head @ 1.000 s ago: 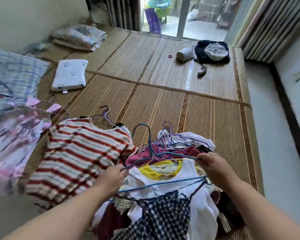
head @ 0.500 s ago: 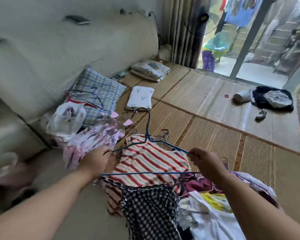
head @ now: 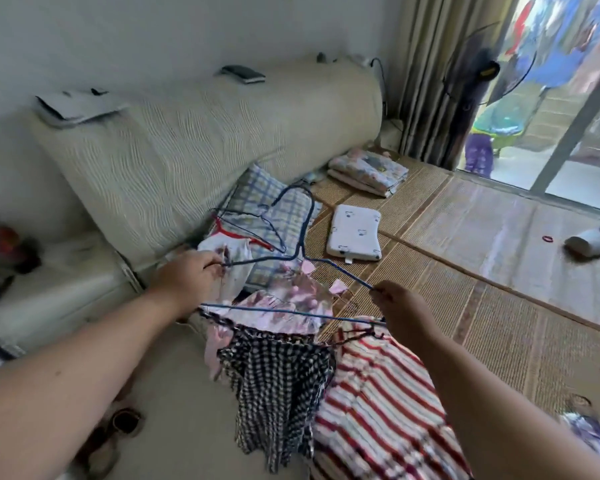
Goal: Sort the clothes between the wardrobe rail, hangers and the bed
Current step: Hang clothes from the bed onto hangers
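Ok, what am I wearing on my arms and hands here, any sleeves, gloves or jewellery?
Nothing visible. The left forearm and right forearm are bare to the frame edge, no sleeves. The left hand and right hand have no gloves, and no watch, bracelet or ring shows.

Of the person only the two arms are in view: the left forearm (head: 84,368) and the right forearm (head: 499,396) are both bare over all the length that shows, from the edge of the view up to the wrist, with smooth skin and a full, rounded shape. The left hand (head: 187,275) and the right hand (head: 400,306) are bare as well, broad across the back, with short, thick fingers (head: 210,261) and soft knuckles. The wide-angle lens makes both forearms look very thick near the lower edge and much narrower toward the wrists.
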